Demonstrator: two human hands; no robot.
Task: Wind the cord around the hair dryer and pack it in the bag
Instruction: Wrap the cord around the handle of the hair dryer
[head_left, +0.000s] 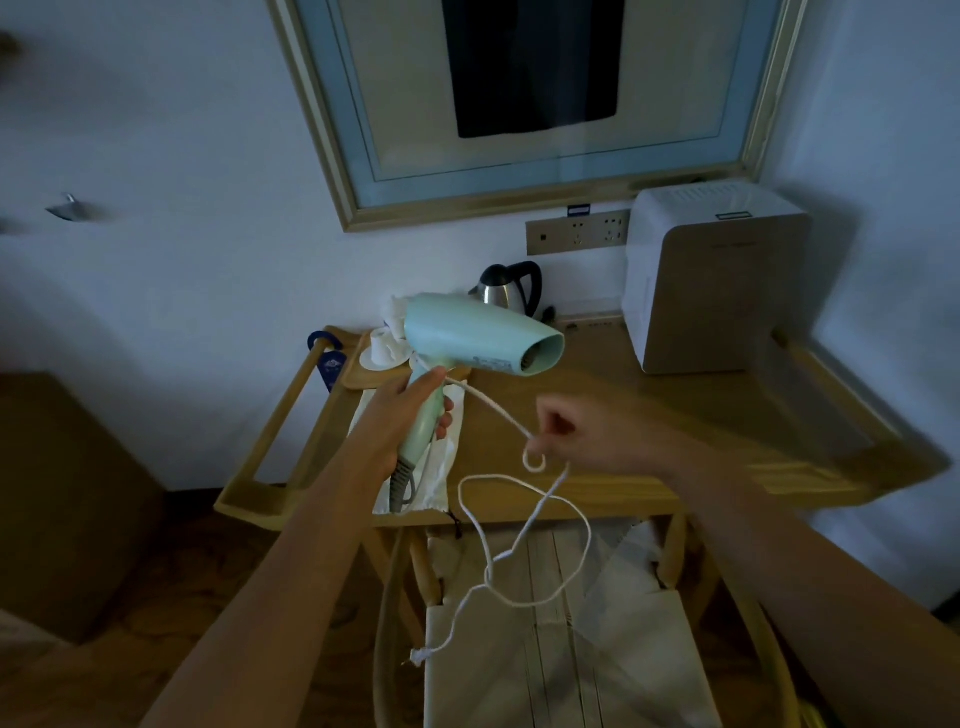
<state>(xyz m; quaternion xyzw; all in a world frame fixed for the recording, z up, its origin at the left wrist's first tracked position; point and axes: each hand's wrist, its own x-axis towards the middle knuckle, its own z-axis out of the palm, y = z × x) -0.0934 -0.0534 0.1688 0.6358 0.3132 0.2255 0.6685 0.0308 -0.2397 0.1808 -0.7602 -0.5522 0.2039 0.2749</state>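
A pale green hair dryer (467, 332) is held up over the wooden table, its nozzle pointing right. My left hand (410, 415) grips its handle. A white cord (524, 519) runs from the top of the handle to my right hand (566, 431), which pinches it. Below that hand the cord hangs in loose loops in front of the table edge, ending near a chair seat. A white cloth bag (431, 483) lies flat on the table under the dryer handle, partly hidden by my left arm.
The wooden table (623, 415) has raised rails at both sides. On it stand a steel kettle (506, 291), a white box-shaped appliance (711, 280) and white cups on a tray (382, 353). A pale chair (561, 623) sits under the front edge.
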